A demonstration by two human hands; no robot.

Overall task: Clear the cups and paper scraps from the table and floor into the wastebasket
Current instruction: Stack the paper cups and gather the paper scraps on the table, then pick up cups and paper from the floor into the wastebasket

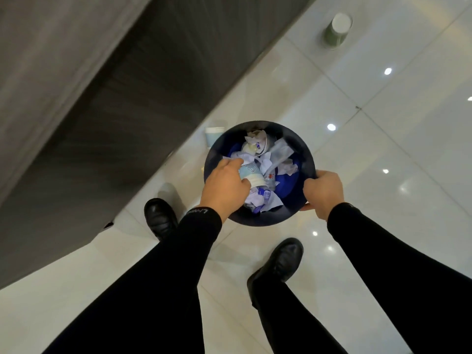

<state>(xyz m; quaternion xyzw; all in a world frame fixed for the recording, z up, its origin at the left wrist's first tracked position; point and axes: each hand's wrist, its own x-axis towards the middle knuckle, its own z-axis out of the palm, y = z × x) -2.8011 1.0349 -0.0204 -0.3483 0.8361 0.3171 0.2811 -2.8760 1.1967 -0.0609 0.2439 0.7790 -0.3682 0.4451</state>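
A round dark wastebasket (305, 149) is held above the white floor, filled with crumpled paper scraps (277, 155) and cups. My right hand (323, 192) grips its rim on the right side. My left hand (226, 186) reaches over the left rim and is closed on a light blue printed paper cup (251, 175) lying inside on the scraps. A light blue cup (213, 137) stands on the floor just beyond the basket's left edge. A green cup (337, 31) stands upside down on the floor far back right.
A grey table (76, 111) with a dark side panel fills the left and upper left. Glossy white floor tiles (396, 149) spread to the right. My two black shoes (161, 218) stand below the basket.
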